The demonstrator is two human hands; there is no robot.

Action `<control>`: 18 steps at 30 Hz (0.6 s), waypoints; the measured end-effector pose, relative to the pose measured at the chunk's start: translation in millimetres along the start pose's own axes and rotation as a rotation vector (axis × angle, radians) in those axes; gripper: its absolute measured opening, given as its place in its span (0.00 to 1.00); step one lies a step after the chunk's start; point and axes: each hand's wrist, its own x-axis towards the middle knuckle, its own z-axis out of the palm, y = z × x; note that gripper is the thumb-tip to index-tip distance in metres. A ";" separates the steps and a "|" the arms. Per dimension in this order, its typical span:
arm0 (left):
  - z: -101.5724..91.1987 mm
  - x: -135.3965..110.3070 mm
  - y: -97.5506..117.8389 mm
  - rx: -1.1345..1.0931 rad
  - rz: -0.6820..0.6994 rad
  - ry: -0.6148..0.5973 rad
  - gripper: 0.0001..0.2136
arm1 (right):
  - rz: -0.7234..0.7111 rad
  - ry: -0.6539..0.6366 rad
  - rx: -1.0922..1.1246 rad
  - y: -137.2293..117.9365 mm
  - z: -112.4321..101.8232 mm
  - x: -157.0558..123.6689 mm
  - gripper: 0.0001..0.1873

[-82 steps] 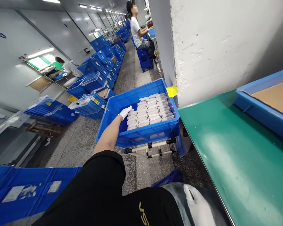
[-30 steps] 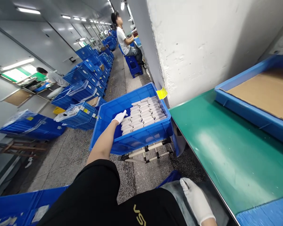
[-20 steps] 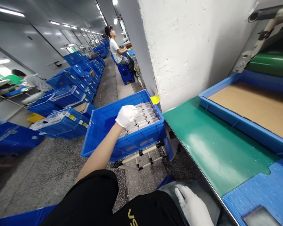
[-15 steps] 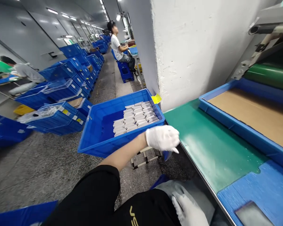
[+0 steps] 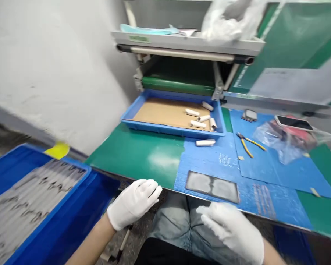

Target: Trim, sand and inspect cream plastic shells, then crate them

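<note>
5 tubes (image 5: 198, 124) in the tray (image 5: 160, 129), 1 on the mat (image 5: 198, 158).
Left hand (image 5: 135, 203) hangs by the counter (image 5: 151, 156), right hand (image 5: 231, 232) near the pad (image 5: 212, 187); both relaxed, fingers parted.

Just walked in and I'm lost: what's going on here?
A person sits at a green bench, gloved left hand near its front edge, right hand above the lap, neither visibly holding anything. White pieces lie in the blue tray, one in front; the blue crate at left holds rows of pale pieces.

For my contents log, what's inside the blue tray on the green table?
A brown cardboard sheet and, toward the right, five pale tubular pieces; the sheet hides the floor of the tray.
</note>
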 end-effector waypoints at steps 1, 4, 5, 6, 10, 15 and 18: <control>1.7 6.1 5.3 0.005 0.009 0.006 0.12 | 0.018 0.057 -0.030 7.7 -16.8 -3.2 0.26; -3.2 27.9 16.6 0.049 0.016 -0.066 0.12 | 0.080 0.269 -0.157 43.0 -63.9 -10.7 0.27; -7.2 36.0 16.8 0.058 0.019 -0.097 0.12 | 0.109 0.320 -0.228 58.6 -78.3 -10.5 0.27; -11.6 44.6 14.8 0.065 0.022 -0.124 0.12 | 0.174 0.363 -0.311 75.9 -92.0 -8.1 0.27; -27.1 84.6 -13.9 0.114 0.030 -0.103 0.18 | 0.450 0.318 -0.426 153.2 -136.9 28.9 0.33; -31.0 166.1 -74.3 0.109 -0.011 -0.090 0.16 | 0.819 0.351 -0.436 227.3 -151.0 95.7 0.43; -15.9 228.2 -108.3 0.085 -0.243 -0.252 0.18 | 0.866 0.341 -0.397 251.8 -140.4 108.4 0.41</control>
